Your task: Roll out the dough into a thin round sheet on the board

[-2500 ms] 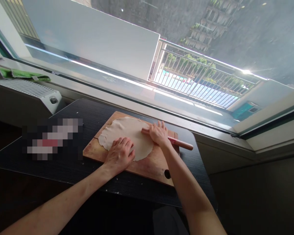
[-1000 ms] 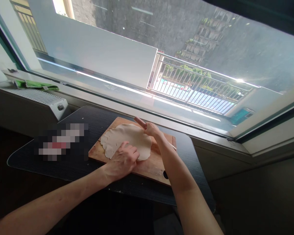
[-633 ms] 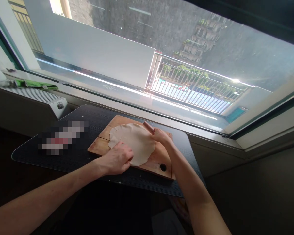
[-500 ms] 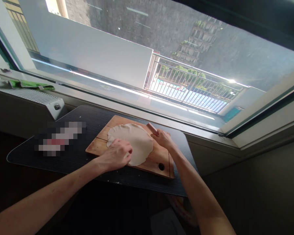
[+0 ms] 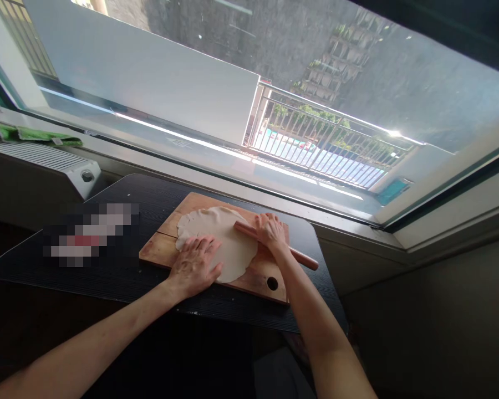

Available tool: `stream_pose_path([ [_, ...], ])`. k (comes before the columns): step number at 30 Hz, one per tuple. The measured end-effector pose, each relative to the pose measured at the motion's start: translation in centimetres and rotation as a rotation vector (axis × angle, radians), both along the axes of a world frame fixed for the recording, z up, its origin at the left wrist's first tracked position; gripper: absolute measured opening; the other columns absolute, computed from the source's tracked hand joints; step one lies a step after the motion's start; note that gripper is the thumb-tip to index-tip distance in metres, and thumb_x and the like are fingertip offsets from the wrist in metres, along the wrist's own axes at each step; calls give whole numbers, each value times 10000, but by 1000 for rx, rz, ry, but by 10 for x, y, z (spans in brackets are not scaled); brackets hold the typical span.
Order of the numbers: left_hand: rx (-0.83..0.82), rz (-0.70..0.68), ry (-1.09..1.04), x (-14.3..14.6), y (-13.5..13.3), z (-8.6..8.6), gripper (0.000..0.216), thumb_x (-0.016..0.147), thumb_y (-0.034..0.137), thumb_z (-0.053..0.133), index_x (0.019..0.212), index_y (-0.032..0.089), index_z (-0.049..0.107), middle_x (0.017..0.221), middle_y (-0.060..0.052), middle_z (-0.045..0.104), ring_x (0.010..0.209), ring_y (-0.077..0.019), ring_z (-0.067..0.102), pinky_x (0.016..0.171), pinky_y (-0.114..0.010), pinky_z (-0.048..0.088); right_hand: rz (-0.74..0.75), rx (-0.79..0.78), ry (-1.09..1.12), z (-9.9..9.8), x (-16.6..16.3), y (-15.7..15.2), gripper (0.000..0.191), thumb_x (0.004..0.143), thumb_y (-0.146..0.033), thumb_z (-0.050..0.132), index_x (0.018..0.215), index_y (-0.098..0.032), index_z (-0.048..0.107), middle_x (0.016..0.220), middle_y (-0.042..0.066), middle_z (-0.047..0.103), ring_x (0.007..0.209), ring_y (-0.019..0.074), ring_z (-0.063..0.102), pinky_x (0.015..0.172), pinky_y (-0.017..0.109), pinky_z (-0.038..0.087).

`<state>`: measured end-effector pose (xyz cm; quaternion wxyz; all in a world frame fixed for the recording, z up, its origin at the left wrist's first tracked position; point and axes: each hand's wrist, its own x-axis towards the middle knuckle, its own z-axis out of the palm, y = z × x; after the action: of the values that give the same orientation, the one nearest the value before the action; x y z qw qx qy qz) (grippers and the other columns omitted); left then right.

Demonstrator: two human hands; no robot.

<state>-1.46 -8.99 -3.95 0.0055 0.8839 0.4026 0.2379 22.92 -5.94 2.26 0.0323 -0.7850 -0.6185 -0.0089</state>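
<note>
A thin, pale sheet of dough (image 5: 233, 249) with an uneven edge lies on a wooden cutting board (image 5: 158, 246). My left hand (image 5: 194, 266) rests on the near left part of the dough, fingers stretched out and flat, holding nothing. Over the board's right side, my right hand (image 5: 271, 230) is closed around a wooden rolling pin (image 5: 303, 259). The pin's left end lies over the right part of the dough, and its other end sticks out past the board's right edge. My right hand covers the middle of the pin.
The board stands on a dark table (image 5: 120, 221) with rounded corners. A pixelated object (image 5: 91, 233) lies on the table's left side. Beyond the table are a large window and its sill, with a white radiator (image 5: 77, 169) at left and a green cloth (image 5: 37, 136) on it.
My left hand has gone from curled fingers to lying flat on the dough. My right hand has turned the rolling pin, so its length now shows slanting over the dough and the board's right side.
</note>
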Motion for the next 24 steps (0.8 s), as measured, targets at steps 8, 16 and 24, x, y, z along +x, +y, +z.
stream_pose_path([
  [8,-3,3,26,-1,-1,1,446,905,398,508,1279,166,583,1340,-159,590,1273,-320,501,1140,-525,311,231,-8,103,-25,-25,-53,500,1043,-466,273,1437,-225,466,1477,93,491,1418,254,334,1168,422,236],
  [16,6,-5,34,0,0,1,453,913,403,491,1291,168,573,1343,-163,584,1268,-319,493,1146,-529,300,-152,-38,213,-8,-4,14,639,1030,-502,201,1479,-102,419,1629,174,235,1518,307,147,1189,500,182],
  [24,-44,-7,-13,-2,0,5,411,879,382,539,1227,172,598,1290,-146,613,1227,-309,531,1121,-515,325,134,4,165,-25,-34,-44,572,1036,-451,235,1516,-175,377,1622,109,292,1529,254,124,1219,449,126],
])
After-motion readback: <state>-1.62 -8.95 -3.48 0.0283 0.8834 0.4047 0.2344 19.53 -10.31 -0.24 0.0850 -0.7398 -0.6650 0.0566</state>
